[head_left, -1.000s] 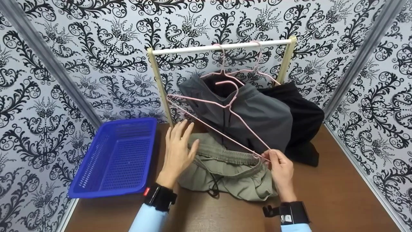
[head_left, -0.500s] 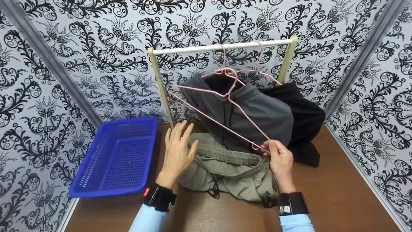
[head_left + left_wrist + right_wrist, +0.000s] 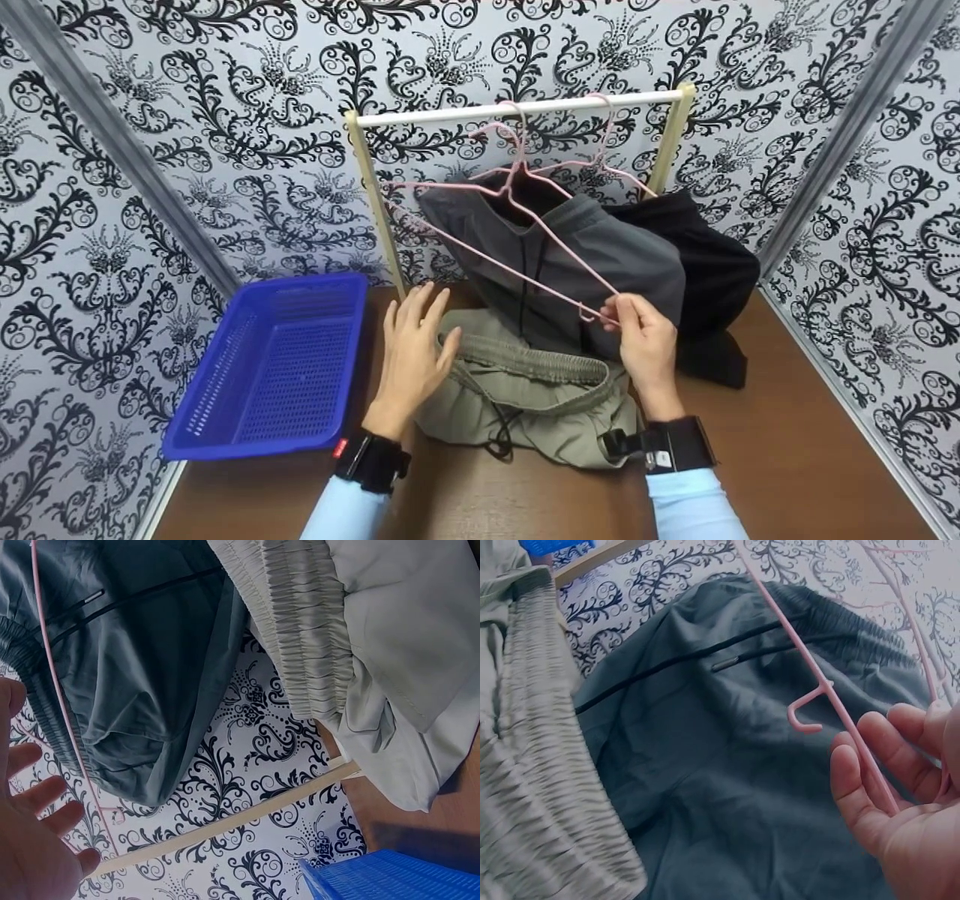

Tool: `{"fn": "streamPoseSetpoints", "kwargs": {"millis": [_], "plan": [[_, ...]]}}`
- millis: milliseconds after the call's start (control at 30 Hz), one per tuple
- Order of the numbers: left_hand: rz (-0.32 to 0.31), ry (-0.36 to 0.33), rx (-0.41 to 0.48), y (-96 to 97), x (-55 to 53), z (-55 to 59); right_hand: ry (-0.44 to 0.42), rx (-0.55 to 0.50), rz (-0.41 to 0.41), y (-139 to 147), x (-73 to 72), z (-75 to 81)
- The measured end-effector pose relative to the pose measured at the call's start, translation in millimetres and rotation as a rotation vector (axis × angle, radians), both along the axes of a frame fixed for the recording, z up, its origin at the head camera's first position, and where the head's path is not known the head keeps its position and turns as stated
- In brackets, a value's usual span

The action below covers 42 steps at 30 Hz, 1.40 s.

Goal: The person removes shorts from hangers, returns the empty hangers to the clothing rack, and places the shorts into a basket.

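My right hand grips one corner of a pink clothes hanger, which is bare and tilted up in front of the rack. The hanger's small side hook shows beside my fingers in the right wrist view. Olive-green drawstring shorts lie on the table between my hands, waistband gaping. Over their left edge is my left hand, fingers spread, holding nothing. Grey drawstring pants hang on a second pink hanger behind, and a black garment hangs to their right on a third.
A rack with a white rail and pale wooden posts stands at the back against a patterned wall. To the left sits a blue plastic basket. Brown tabletop extends on the right and in front.
My right hand has raised the hanger away from the shorts and toward the rack, its hook rising close to the rail. My left hand has stayed in place.
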<state>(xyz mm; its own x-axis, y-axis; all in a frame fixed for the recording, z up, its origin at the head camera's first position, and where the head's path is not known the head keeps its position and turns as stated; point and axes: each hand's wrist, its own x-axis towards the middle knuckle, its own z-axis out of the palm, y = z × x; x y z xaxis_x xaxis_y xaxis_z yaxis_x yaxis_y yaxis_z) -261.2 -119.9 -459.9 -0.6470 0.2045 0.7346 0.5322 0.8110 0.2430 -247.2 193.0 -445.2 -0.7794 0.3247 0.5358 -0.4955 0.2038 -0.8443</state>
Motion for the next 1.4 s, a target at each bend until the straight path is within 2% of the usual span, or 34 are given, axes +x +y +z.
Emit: {"fn": "streamPoseSetpoints", "kwargs": {"millis": [133, 300, 667, 1000, 1400], "plan": [[-0.004, 0.02, 0.008, 0.1, -0.7, -1.5, 0.007, 0.014, -0.016, -3, -4.9, 9.9], [-0.013, 0.012, 0.016, 1.6, -1.0, -1.5, 0.006, 0.059, -0.04, -10, -8.2, 20.8], [-0.017, 0.014, 0.017, 3.3, -0.3, -1.9, 0.006, 0.107, -0.061, -20, -13.0, 36.4], [-0.003, -0.02, 0.001, 2.9, 2.5, -3.5, -0.041, 0.121, -0.058, -27, -17.2, 38.0], [-0.007, -0.05, 0.001, 2.1, 3.3, -6.5, -0.083, 0.138, -0.014, -27, -18.8, 30.9]]}}
